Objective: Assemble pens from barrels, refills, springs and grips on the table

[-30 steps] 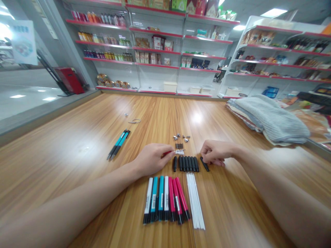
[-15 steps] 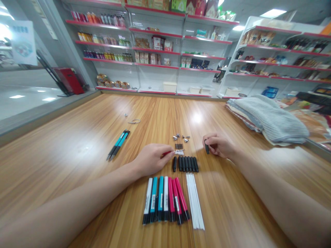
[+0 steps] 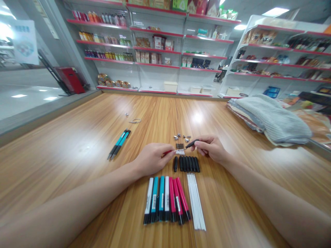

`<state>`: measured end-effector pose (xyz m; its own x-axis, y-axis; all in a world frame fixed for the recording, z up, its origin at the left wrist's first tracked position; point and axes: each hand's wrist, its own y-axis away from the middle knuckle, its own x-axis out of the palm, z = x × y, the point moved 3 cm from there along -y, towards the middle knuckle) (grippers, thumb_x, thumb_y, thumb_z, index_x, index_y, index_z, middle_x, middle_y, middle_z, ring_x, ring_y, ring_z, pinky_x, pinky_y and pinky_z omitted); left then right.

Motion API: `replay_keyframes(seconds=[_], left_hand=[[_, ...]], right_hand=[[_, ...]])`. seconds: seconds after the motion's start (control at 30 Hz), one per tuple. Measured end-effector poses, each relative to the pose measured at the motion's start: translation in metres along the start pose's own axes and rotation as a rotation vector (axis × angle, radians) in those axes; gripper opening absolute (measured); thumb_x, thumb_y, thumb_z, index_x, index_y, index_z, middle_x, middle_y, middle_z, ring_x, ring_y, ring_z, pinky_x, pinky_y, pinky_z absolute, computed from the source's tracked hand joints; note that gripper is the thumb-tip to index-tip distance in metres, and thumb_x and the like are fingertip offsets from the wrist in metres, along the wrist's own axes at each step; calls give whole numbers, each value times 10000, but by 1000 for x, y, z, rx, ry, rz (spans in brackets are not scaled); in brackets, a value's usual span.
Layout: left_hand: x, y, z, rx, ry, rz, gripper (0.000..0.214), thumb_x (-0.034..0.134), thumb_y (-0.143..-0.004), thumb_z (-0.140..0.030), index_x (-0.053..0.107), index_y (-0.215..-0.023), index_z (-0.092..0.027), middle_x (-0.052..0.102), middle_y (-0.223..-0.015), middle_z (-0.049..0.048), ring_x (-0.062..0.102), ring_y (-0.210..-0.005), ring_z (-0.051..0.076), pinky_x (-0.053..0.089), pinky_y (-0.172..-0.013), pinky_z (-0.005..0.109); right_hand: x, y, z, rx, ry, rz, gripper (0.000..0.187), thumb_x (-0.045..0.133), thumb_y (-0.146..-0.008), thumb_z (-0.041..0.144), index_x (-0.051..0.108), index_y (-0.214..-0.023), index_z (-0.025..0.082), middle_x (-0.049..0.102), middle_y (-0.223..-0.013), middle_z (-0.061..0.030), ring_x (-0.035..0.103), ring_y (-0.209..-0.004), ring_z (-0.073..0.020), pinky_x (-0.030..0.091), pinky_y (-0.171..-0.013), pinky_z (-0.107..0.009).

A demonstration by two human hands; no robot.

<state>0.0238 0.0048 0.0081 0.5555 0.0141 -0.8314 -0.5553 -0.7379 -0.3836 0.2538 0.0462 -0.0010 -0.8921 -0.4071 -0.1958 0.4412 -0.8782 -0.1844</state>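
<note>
My left hand (image 3: 152,157) is closed in a pinch on a red pen barrel (image 3: 171,152) whose white tip points right. My right hand (image 3: 210,147) is closed on a small black pen grip piece (image 3: 191,143), held just right of that tip. Under both hands a row of black grip pieces (image 3: 188,163) lies on the wooden table (image 3: 77,148). Nearer me lie several pen barrels (image 3: 167,199) in white, teal and red, and a bundle of white refills (image 3: 196,200). Small metal tips (image 3: 181,137) sit just beyond the hands.
Two teal pens (image 3: 119,144) lie to the left, a wire ring (image 3: 134,121) farther back. Folded grey cloth (image 3: 271,119) is stacked on the right. Shop shelves (image 3: 155,51) with goods line the back wall.
My right hand picked a black grip piece off the table at the row's right end, lifted it and carried it left to the pen tip. My left hand stayed put.
</note>
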Motion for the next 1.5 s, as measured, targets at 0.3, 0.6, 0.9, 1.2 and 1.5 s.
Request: replay_keyframes(seconds=[0.3,0.6,0.9,1.2,1.5], left_hand=[[-1,0,0,16,7,-22,274,429,-943,-331,662,-921,-189,667,-787,29,595,-715,130,423,-666,236],[-1,0,-2,32,21,-41,285,407,-951,-329,653,-925,-187,657,-776,27,589,-705,125,418,-656,226],[1,1,4,4,32,-32,277,444,-938,-354,668,-967,-193,688,-828,43,623,-758,145,455,-696,241],[1,1,5,19,53,-28,286,465,-934,-352,689,-1012,-191,707,-835,51,637,-755,148,468,-694,244],[2,2,5,78,45,-38,282,462,-938,-328,689,-1035,-192,713,-859,57,649,-790,153,476,-720,255]], right_hand=[[-2,0,-1,-25,-52,-15,273,645,-798,333,719,-953,120,677,-704,-48,382,-427,-48,238,-385,-200],[6,2,3,-10,20,38,338,647,-805,369,706,-1034,127,683,-738,-56,390,-438,-47,282,-395,-195],[24,6,15,-241,431,49,294,616,-837,367,720,-1027,169,688,-790,-62,537,-583,-110,369,-496,-217],[32,8,20,-373,568,46,273,589,-867,329,704,-1077,195,642,-726,-44,474,-555,-103,365,-527,-241],[34,7,24,-437,606,43,288,590,-872,310,667,-1131,212,644,-789,-42,526,-655,-125,414,-585,-246]])
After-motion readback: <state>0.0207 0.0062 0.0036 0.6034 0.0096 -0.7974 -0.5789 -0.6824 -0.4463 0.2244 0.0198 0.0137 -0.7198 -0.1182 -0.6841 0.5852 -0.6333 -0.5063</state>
